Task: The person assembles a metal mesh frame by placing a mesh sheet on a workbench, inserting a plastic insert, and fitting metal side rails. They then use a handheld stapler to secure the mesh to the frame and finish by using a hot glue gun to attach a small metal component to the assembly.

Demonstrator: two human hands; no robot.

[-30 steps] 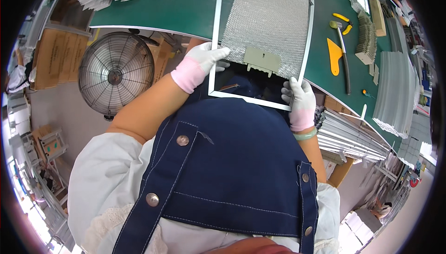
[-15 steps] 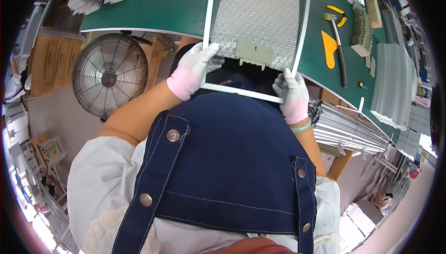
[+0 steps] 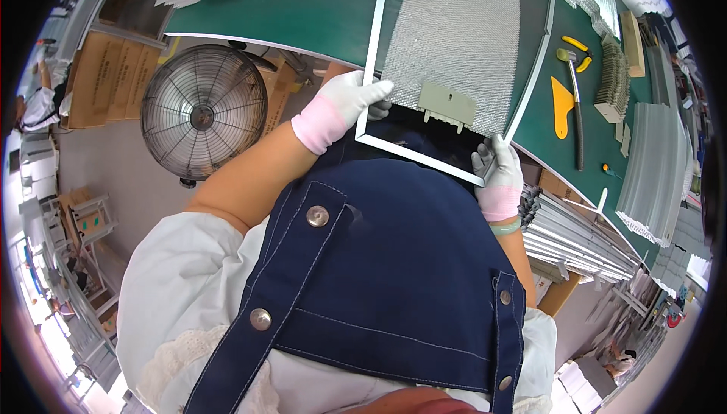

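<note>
"Where's the white frame [image 3: 420, 159]?"

"Across the desk's [image 3: 295, 13] near edge, its near corners jutting past. The left hand [image 3: 341, 107] has its fingers closed on the left bar; the right hand [image 3: 501, 175] has its own around the near right corner."

"What could go wrong?"

"Uneven pulling could twist the frame. A bar could also catch the mesh sheet [image 3: 458, 35], lying within it at that edge, and drag it askew. The grey-green plate [image 3: 447, 104] at the sheet's near end might drop, if loose."

"Is it?"

"Cannot tell; its attachment doesn't show. The frame's far end is cut off, and the left hand's lower fingers are partly hidden."
</note>
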